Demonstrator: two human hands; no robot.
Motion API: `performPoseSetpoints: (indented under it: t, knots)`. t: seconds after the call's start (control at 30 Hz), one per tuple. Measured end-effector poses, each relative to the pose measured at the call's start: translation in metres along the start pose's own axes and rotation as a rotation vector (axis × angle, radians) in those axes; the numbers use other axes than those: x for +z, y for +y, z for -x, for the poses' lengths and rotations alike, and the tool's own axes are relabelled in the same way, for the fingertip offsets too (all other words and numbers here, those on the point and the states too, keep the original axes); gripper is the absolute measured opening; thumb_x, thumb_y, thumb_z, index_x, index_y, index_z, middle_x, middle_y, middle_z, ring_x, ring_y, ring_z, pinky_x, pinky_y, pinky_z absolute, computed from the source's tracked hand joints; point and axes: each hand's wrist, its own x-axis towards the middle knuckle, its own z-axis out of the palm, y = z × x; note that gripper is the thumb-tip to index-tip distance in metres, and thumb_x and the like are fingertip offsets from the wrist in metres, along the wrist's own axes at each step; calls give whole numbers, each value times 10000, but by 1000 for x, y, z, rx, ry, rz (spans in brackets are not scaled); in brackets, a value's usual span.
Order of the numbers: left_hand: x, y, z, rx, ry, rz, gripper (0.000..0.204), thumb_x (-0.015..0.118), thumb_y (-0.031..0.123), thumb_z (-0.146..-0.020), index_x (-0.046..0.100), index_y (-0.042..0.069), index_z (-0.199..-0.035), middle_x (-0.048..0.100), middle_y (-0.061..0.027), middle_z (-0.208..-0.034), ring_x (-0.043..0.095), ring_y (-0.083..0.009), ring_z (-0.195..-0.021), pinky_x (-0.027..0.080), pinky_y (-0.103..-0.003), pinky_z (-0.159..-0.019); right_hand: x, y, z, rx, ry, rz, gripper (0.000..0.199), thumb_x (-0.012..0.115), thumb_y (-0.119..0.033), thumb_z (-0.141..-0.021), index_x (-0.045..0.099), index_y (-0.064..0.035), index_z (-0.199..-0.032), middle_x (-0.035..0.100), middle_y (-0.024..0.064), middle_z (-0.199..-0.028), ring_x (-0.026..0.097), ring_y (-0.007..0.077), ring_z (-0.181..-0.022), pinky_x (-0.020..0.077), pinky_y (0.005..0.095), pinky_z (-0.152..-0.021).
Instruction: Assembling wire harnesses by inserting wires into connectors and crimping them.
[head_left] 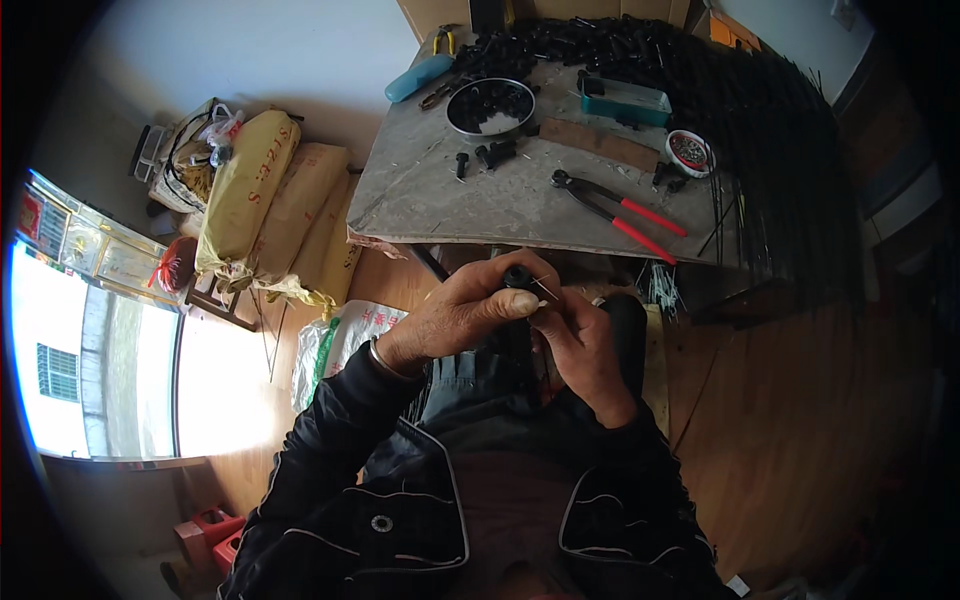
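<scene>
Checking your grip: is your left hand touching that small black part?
Touching. The head view shows the left hand with its fingers wrapped around the small black part.

**A crowded grey worktop**

The grey worktop [430, 195] carries a round metal bowl [490, 106] of black parts at the far middle, a teal box [625, 100] to its right, a small round tin [689, 151] further right, and red-handled pincers [620, 212] near the front edge.

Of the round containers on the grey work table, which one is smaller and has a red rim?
The small dish at the table's right side, beyond the red-handled pincers. The other, a bigger metal bowl, is silver-rimmed and holds black parts.
</scene>
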Motion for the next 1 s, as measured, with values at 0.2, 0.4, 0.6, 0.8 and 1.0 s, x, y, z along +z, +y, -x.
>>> performPoseSetpoints:
  t: [0.2,0.4,0.6,0.8,1.0]
  knots:
    - [-2,-7,2,-12,-1,18,306,568,308,-963,546,12,-1040,574,-42,-981,535,-111,-924,444,-263,-833,2,0,-2,-1,-54,29,191,613,-190,-944,596,0,-946,581,-2,-727,556,72,-664,446,230,-604]
    - [0,-23,0,54,227,238,340,522,370,-980,521,30,-963,567,-27,-828,545,-95,-796,456,-252,-748,-12,-12,-10,-133,26,443,194,658,-156,-907,593,11,-982,598,26,-758,577,82,-700,466,241,-657]
    - [16,-42,-3,130,398,138,478,373,491,-1006,513,47,-895,492,9,-690,442,-49,-565,362,-195,-521,-2,-54,-34,-631,102,511,271,713,-166,-840,595,6,-1014,603,101,-972,609,172,-767,498,283,-630]
    - [33,-41,-10,2,678,143,568,278,508,-1020,502,60,-751,430,38,-551,366,-44,-488,281,-219,-454,1,-36,-42,-626,128,572,155,656,-124,-875,575,2,-836,561,69,-762,544,167,-615,439,274,-554]
    - [30,-48,-11,-21,668,95,626,237,544,-1010,512,79,-693,422,20,-542,377,-59,-495,296,-210,-456,-2,-23,-41,57,-45,-102,279,493,-213,-982,544,-62,-753,474,-44,-621,417,35,-557,319,213,-501]
